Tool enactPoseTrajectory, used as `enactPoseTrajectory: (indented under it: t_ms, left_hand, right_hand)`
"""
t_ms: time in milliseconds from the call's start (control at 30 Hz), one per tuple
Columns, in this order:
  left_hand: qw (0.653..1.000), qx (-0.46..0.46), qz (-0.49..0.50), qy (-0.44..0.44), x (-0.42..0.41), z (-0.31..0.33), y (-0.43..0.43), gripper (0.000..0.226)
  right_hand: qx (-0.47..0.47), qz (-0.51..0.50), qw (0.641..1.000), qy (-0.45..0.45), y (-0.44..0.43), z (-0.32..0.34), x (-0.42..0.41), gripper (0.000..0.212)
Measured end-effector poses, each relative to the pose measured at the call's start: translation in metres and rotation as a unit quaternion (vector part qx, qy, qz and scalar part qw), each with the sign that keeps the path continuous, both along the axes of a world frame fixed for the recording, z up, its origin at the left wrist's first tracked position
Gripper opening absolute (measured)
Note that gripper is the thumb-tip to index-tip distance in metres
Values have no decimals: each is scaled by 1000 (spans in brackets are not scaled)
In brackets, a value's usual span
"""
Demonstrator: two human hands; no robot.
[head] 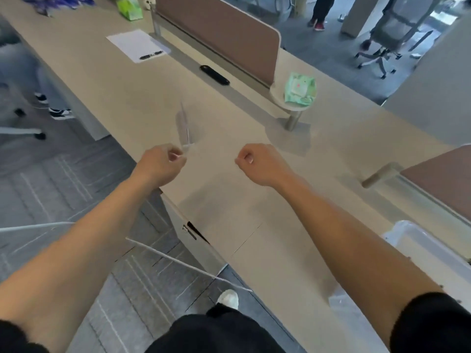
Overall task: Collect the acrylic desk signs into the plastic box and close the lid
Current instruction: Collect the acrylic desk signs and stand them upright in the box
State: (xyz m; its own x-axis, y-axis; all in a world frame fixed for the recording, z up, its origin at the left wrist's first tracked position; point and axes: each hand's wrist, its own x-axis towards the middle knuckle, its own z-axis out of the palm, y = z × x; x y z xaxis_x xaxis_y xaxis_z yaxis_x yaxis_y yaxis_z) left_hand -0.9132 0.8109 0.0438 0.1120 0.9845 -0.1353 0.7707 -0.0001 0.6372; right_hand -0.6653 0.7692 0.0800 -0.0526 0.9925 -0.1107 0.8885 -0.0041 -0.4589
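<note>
The left hand (163, 164) is pinched shut on the near corner of a clear acrylic sign (185, 128), which stands tilted over the desk (224, 200) with its far edge pointing away from the person; the sign is so transparent that only its edges and a faint shadow show, and whether its lower edge touches the desk cannot be told. The hand sits right at the desk's left edge, with carpeted floor below it. The right hand (257, 164) is curled into a fist with nothing visible in it, hovering over the desk to the right of the sign, with a bare stretch of desk between the two hands. The plastic box (423, 245) shows only partly at the desk's right side, beyond the right forearm and well apart from the sign; its whitish translucent rim is visible, but whether a lid is on it cannot be told. Farther from the person than the sign, a black oblong object (214, 75) lies at the foot of a brown divider panel (219, 34), a green wipes pack (300, 90) rests on a small round shelf at the panel's end, and a sheet of paper (137, 45) with a pen (151, 55) lies far along the desk. The desk between sign and box is open.
</note>
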Motion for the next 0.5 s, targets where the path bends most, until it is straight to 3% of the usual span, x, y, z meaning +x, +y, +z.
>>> enactPoseTrajectory:
  t_ms: [200, 500]
  left_hand:
    - [992, -23, 114, -56, -16, -19, 66, 38]
    - [952, -67, 205, -219, 22, -103, 181, 69]
  right_hand:
    - [-19, 25, 1000, 4, 101, -10, -17, 27]
    - [-64, -9, 998, -21, 312, -55, -81, 26]
